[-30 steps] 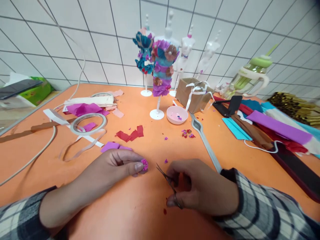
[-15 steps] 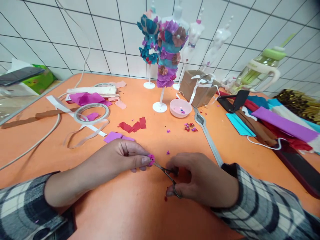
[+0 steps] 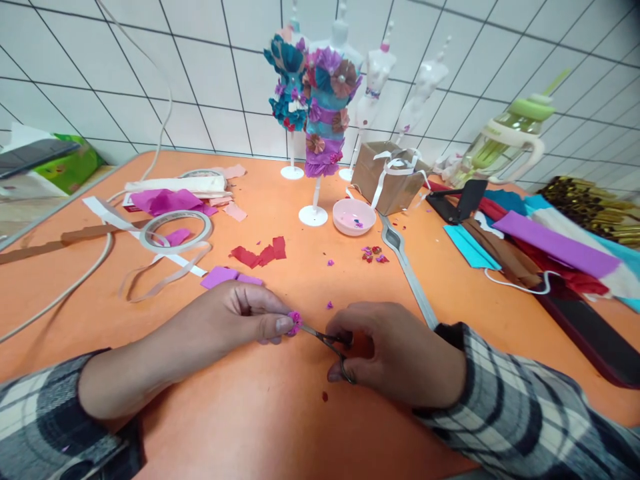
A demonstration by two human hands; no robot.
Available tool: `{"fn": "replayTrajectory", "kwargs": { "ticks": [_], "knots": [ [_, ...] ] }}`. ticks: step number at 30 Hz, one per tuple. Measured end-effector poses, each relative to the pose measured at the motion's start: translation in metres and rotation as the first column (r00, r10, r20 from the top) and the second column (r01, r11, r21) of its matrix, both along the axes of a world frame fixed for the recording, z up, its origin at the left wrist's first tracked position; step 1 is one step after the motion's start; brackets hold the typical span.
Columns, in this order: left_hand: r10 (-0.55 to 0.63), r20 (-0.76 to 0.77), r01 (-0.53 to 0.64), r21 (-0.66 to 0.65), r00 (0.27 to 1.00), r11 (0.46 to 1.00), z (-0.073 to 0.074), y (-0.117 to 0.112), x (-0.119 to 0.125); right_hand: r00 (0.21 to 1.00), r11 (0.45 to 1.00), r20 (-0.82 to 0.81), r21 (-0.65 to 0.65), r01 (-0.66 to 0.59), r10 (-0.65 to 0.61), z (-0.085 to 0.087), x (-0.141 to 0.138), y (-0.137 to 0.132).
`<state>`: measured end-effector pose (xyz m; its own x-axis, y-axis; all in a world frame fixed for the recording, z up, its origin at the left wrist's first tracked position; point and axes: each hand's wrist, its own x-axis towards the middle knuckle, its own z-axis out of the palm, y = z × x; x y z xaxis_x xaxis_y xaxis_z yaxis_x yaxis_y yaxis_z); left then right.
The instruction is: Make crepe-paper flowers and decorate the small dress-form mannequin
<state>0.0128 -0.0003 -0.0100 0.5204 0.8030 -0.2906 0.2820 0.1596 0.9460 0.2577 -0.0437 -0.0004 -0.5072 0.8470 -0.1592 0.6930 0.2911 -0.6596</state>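
The left hand [image 3: 240, 320] lies on the orange bench [image 3: 280, 433], thumb and fingertips pinched shut on a paper flower [image 3: 295, 322]. The flower is a tiny rosette of crinkled magenta-pink paper, ruffled at the edge, held just above the bench at the left fingertips, between the 2 hands. Just right of it, small metal scissors [image 3: 327, 343] point their thin blades at it, nearly closed, with the tips touching its right side. The right hand [image 3: 395, 353] is curled around the scissors, with fingers through the loops.

Far left of the left hand stands a green box [image 3: 70, 167], its print too blurred to read. Beyond the left hand lie a roll of tape [image 3: 175, 230], a purple paper slip [image 3: 223, 275] just past the knuckles, and red paper scraps [image 3: 260, 253]. Further beyond, between the hands, stand 2 dress forms [image 3: 323, 100] covered in blue, purple and brown paper flowers. Beyond the right hand sit a pink bowl [image 3: 354, 217] and a brown paper bag [image 3: 390, 180]. Far right of it are a bottle with a green lid [image 3: 505, 143] and sheets of crepe paper [image 3: 555, 243].

1.0 s ago the scissors stood apart from the flower, blades angled up and away. 0.5 s ago the tips had reached it, and they are still there.
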Motion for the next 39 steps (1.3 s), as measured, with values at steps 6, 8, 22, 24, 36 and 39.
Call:
{"fn": "replayTrajectory", "kwargs": {
  "ticks": [6,8,22,24,36,39],
  "knots": [
    [0.027,-0.024,-0.027,-0.026,0.999,0.999,0.0038,-0.0050,0.0014,1.000,1.000,-0.002,0.004,-0.027,0.027,-0.0004,0.0004,0.0000],
    [0.030,-0.032,-0.031,-0.028,0.999,0.999,0.0049,-0.0057,0.0019,1.000,1.000,-0.002,0.008,-0.024,0.024,-0.0007,0.0005,0.0001],
    [-0.024,-0.004,0.024,0.004,1.000,1.000,0.0007,0.0017,-0.0003,0.999,0.999,-0.002,-0.012,-0.032,0.032,-0.0002,0.0003,0.0009],
    [-0.028,-0.001,0.028,0.006,1.000,1.000,0.0006,0.0013,-0.0003,0.999,0.999,-0.011,-0.016,-0.037,0.036,-0.0004,-0.0002,0.0009],
    [-0.028,0.000,0.028,-0.010,1.000,1.000,0.0009,0.0013,0.0009,0.999,0.998,-0.021,-0.048,-0.030,0.029,-0.0011,0.0003,0.0004],
    [-0.017,-0.012,0.017,0.003,1.000,1.000,0.0010,0.0016,0.0017,0.999,0.998,-0.018,-0.045,-0.032,0.032,-0.0009,0.0000,0.0003]
  ]
}}
